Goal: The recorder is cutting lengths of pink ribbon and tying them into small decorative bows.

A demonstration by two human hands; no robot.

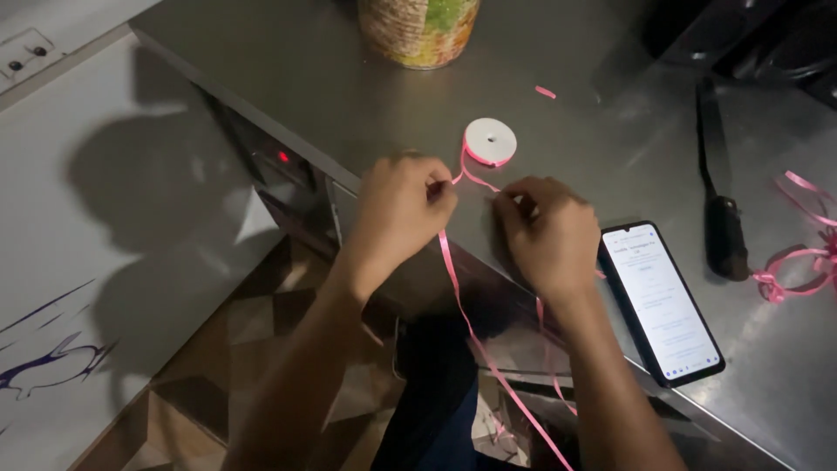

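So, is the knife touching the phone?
Apart. The head view shows bare counter between the knife and the phone.

One head-worn camera supplies the only view. It looks steeply down and forward from above the forearms, close to the work. The counter [610, 139] runs diagonally from upper left to lower right and fills the upper right of the frame. The floor [261, 331] occupies the lower left. Both hands sit at frame centre: left hand [397, 209], right hand [547, 234].
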